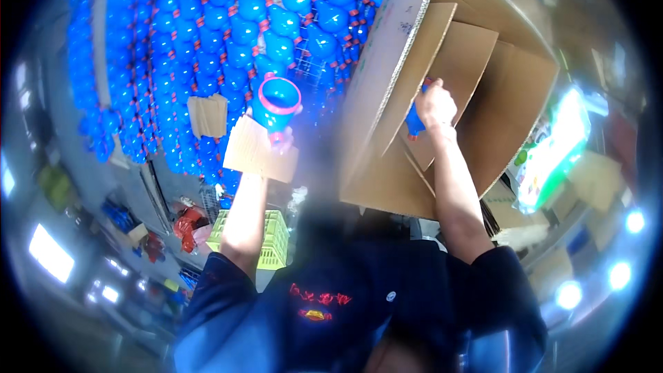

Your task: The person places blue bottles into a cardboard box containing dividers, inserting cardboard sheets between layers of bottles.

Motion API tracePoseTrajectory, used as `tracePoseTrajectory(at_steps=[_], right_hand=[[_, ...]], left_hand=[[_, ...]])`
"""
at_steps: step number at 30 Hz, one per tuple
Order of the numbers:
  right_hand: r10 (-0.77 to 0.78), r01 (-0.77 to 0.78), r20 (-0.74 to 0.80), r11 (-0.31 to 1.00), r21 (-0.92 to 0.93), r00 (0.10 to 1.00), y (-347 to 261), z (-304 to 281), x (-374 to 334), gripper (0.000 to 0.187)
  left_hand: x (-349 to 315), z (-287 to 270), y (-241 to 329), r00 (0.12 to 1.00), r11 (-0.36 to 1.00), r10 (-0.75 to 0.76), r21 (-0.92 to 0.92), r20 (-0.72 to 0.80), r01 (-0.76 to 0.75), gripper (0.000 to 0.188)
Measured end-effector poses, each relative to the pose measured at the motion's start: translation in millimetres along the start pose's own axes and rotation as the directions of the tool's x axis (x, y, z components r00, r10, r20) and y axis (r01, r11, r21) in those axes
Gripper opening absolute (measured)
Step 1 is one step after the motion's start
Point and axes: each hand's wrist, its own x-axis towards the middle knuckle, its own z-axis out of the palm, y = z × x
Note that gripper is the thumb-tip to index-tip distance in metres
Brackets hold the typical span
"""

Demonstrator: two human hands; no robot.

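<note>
My left hand [283, 139] is closed round a shiny blue cup-like plastic piece [276, 116] with a pink rim, its mouth facing up. A flat piece of cardboard [252, 152] lies against that hand and covers part of it. My right hand [436, 105] reaches into a large open cardboard box [525, 90], its fingers curled on a blue plastic piece [414, 121] with red ends. Cardboard dividers [468, 55] stand inside the box beside this hand, and the lower part of the blue piece is hidden behind one.
Rows of glossy blue rounded pieces [252, 31] with red bands are stacked at the far left, with a cardboard piece [208, 116] among them. A yellow-green crate [273, 238] stands near my left forearm. Red bags [190, 226] lie left of it. A shiny plastic-wrapped package [552, 152] is right of the box.
</note>
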Motion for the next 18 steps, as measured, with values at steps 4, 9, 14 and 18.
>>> tracePoseTrajectory(at_steps=[4, 9, 14, 18], right_hand=[[-0.170, 0.170, 0.127, 0.985, 0.011, 0.977, -11.6, 78.0, 11.6, 0.034], [-0.344, 0.307, 0.309, 0.937, 0.165, 0.887, 10.2, 96.7, 20.8, 0.044], [-0.297, 0.422, -0.303, 0.556, 0.716, 0.906, 17.4, -21.1, -61.0, 0.029], [-0.584, -0.150, 0.071, -0.087, 0.985, 0.809, 17.0, -114.9, -156.5, 0.033]], left_hand=[[-59.1, 73.0, -3.2, 0.973, 0.966, 0.059, -0.260, 0.223, 0.001, 0.071], [-73.8, 102.6, -24.4, 0.899, 0.929, 0.059, -0.353, 0.434, 0.109, 0.067], [-84.8, 178.0, -60.7, 0.961, 0.860, 0.034, -0.497, 0.275, 0.112, 0.065], [-60.5, 198.3, -110.3, 0.762, 0.839, -0.176, -0.310, 0.623, 0.447, 0.057]])
